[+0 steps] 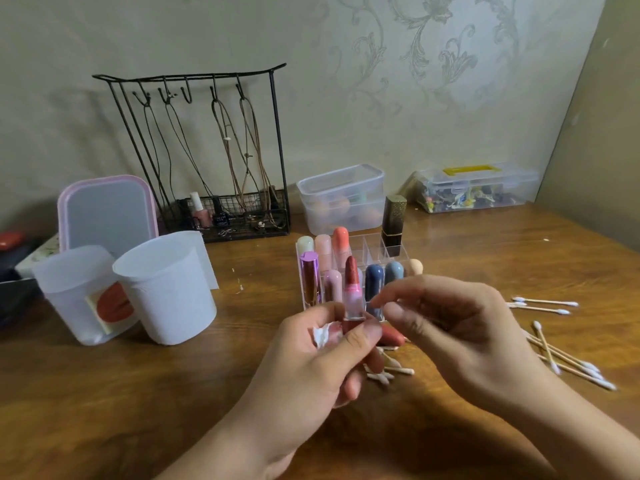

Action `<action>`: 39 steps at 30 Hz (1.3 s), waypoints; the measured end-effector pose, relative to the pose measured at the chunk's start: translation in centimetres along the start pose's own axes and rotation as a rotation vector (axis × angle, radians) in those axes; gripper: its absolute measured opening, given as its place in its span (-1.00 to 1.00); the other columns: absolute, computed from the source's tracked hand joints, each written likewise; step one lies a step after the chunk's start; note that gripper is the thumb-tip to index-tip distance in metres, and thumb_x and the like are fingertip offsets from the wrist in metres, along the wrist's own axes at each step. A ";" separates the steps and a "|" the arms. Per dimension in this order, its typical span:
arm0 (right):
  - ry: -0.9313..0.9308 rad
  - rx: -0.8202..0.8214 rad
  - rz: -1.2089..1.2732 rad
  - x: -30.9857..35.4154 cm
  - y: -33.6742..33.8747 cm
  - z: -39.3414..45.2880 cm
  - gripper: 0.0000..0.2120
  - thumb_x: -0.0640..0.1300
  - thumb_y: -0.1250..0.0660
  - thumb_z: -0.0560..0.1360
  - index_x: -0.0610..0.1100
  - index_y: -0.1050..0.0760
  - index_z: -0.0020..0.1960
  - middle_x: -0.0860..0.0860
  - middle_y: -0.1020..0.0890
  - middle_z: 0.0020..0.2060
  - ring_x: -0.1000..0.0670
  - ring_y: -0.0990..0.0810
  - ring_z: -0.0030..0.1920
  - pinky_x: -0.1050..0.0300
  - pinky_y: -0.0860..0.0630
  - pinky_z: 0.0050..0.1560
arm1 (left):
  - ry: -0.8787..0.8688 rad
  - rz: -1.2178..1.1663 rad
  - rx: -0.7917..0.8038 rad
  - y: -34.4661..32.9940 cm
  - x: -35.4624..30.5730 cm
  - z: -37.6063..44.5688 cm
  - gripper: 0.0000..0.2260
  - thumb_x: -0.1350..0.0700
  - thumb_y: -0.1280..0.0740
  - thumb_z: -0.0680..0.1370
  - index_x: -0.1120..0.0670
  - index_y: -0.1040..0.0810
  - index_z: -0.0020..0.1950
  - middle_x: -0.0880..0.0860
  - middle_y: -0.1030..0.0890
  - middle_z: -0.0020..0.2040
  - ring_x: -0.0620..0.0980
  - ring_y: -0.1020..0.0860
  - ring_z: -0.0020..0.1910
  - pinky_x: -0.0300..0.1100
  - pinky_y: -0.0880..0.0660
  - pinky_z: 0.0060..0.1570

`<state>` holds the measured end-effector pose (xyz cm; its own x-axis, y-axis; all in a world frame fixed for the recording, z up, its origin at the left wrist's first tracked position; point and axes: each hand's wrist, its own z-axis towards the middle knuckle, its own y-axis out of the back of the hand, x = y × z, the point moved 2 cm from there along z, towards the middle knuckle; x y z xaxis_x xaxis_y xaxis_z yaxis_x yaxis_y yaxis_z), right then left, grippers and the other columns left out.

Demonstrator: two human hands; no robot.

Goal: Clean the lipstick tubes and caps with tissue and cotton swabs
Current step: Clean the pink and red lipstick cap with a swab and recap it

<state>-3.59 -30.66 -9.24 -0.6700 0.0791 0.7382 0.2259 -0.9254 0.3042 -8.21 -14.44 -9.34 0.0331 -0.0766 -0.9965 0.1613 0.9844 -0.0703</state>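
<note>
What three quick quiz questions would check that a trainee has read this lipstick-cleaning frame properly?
1. True or false: the left hand holds the open lipstick upright with its red bullet extended.
2. Which item is tucked in the left hand with the lipstick? A) a cotton swab B) a stained tissue C) a cap
3. Fill in: the loose cotton swabs lie on the table to the ____ of the right hand.

Key: 1 true. 2 B. 3 right.
</note>
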 end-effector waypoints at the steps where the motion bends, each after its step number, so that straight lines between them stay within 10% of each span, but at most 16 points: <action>1: 0.020 -0.003 -0.038 0.2 -0.2 -0.1 -0.88 0.03 -0.39 0.52 0.00 -0.63 -0.05 0.04 -0.67 -0.27 0.03 -0.65 -0.28 0.12 -0.59 -0.27 | -0.007 0.010 0.003 -0.1 0.0 -0.1 -0.85 -0.05 -0.37 0.42 -0.05 -0.67 -0.09 0.10 -0.50 -0.33 -0.06 -0.39 -0.43 -0.26 -0.29 -0.47; 5: -0.009 -0.082 -0.114 0.4 -0.4 -0.4 -0.82 0.12 -0.32 0.47 0.02 -0.58 -0.11 -0.10 -0.57 -0.39 -0.18 -0.50 -0.40 -0.12 -0.44 -0.44 | -0.032 0.084 -0.006 -0.3 -0.1 -0.1 -0.75 -0.17 -0.39 0.30 -0.13 -0.65 -0.08 0.02 -0.59 -0.35 -0.08 -0.47 -0.42 -0.28 -0.38 -0.45; 25: 0.209 -0.180 -0.402 1.0 -0.7 -0.4 -0.88 -0.07 -0.41 0.51 -0.10 -0.68 -0.05 0.20 -0.58 -0.40 0.18 -0.53 -0.46 0.43 -0.39 -0.44 | -0.030 -0.014 -0.032 -0.4 -0.3 0.0 -0.83 -0.07 -0.35 0.45 -0.01 -0.65 -0.14 0.12 -0.51 -0.34 -0.05 -0.41 -0.50 -0.29 -0.26 -0.56; 39: 0.219 -0.159 -0.389 1.0 -0.9 -0.6 -0.86 -0.11 -0.40 0.49 -0.09 -0.69 0.00 0.13 -0.68 -0.29 0.22 -0.64 -0.33 0.35 -0.54 -0.35 | -0.052 -0.004 -0.039 -0.1 0.1 0.3 -0.81 -0.10 -0.35 0.41 -0.03 -0.66 -0.13 0.08 -0.56 -0.34 -0.07 -0.40 -0.49 -0.28 -0.26 -0.55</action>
<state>-4.86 -30.00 -9.10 -0.8209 0.3665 0.4380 -0.1710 -0.8895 0.4238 -7.96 -14.62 -9.44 0.0836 -0.0873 -0.9927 0.1234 0.9894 -0.0766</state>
